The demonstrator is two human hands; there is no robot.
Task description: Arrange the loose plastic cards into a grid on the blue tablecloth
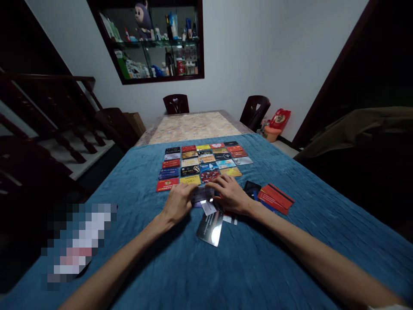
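Observation:
My left hand (179, 201) and my right hand (232, 193) are at opposite ends of a greyish card (200, 194), their fingers closed on its edges. Just below it lie a small pale card (209, 208) and a black card (209, 228) that reflects the light. A white card (230, 218) shows partly from under my right hand. Beyond my fingers, rows of cards lie flat, among them a red card (167, 185), a yellow card (190, 180) and a dark red card (209, 176). My fingers cover part of the nearest row.
A blue cloth (155, 275) covers the near part of the table. Red cards (275, 197), a black card (251, 188) and a blue card (266, 206) lie in a loose pile to the right. A pixelated object (82, 241) is at left. Chairs (176, 103) stand behind the table.

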